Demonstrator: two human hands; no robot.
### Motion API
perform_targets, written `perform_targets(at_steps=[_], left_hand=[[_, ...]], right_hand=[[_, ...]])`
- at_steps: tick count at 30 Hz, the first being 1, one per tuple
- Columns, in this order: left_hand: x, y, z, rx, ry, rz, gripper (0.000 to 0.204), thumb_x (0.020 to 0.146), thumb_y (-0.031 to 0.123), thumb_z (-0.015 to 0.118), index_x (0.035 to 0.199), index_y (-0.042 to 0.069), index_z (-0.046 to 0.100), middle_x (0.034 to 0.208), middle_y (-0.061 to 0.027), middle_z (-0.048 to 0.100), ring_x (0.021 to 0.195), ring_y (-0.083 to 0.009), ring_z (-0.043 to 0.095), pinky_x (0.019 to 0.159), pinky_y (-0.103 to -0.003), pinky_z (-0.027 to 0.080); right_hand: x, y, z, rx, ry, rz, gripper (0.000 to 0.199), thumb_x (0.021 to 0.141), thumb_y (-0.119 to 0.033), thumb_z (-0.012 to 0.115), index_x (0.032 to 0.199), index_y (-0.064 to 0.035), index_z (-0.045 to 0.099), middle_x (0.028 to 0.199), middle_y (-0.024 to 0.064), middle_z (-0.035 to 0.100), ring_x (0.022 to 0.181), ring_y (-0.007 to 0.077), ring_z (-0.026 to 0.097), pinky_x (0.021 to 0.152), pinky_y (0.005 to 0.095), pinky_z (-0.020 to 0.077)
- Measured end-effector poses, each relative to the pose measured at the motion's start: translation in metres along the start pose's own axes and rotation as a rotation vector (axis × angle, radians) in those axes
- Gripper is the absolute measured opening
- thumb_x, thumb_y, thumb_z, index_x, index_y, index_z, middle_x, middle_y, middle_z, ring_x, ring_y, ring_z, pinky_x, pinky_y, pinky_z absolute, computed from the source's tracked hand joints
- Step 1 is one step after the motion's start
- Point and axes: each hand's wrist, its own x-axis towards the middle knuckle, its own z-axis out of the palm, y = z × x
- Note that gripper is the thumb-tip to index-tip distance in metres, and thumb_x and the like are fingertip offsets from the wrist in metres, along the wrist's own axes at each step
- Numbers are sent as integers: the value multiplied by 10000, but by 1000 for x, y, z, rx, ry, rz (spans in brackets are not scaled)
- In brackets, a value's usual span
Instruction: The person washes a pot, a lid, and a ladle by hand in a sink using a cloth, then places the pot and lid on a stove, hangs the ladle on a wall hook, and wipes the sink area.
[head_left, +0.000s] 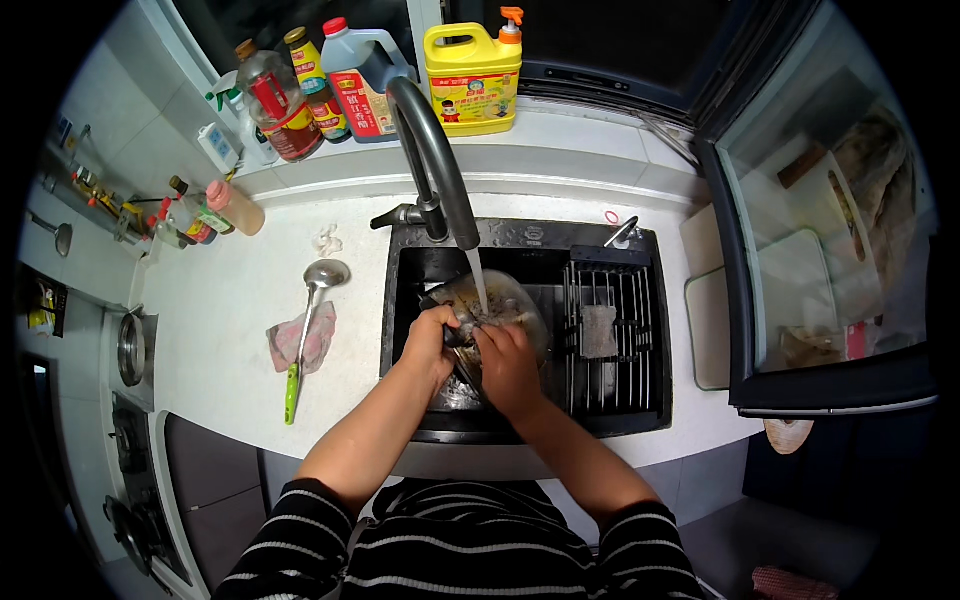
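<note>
Left hand (pixel 428 345) grips the glass bowl (pixel 500 310) rim in the sink (pixel 400 290); right hand (pixel 508 365) clenched inside it, under the faucet (pixel 430 150) stream.

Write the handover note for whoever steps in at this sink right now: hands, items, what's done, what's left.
Left hand: grips the rim of the clear glass bowl, holding it tilted in the black sink.
Right hand: inside the bowl, pressing on its inner wall; what it holds is hidden.
Faucet: running, water stream falls into the bowl.
Done: bowl wet, scrubbing under way.
Left: bowl not yet out of the sink; ladle lies on a pink cloth on the counter, sponge on the rack.
</note>
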Motion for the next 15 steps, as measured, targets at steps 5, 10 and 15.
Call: perform_targets(at_steps=[5, 10, 15], left_hand=[[14, -1, 2, -89, 7, -23, 341, 546, 82, 513, 878, 33, 573, 887, -127, 595, 850, -303, 554, 776, -410, 479], [5, -11, 8, -85, 21, -47, 339, 525, 95, 518, 855, 36, 569, 860, -121, 574, 810, -303, 537, 778, -429, 457], [0, -17, 9, -69, 40, -81, 380, 525, 106, 507, 890, 14, 564, 936, -151, 569, 858, -340, 532, 831, -474, 439]], right_hand=[[-6, -7, -5, 55, 78, 29, 245, 712, 27, 582, 950, 4, 636, 928, 103, 632, 876, 281, 560, 795, 376, 462], [20, 1, -8, 218, 47, 46, 258, 682, 59, 575, 921, -4, 648, 894, 112, 638, 867, 299, 560, 786, 365, 465], [-12, 3, -23, 278, -79, 106, 255, 698, 51, 553, 919, -30, 650, 938, 117, 644, 896, 318, 553, 806, 398, 449]])
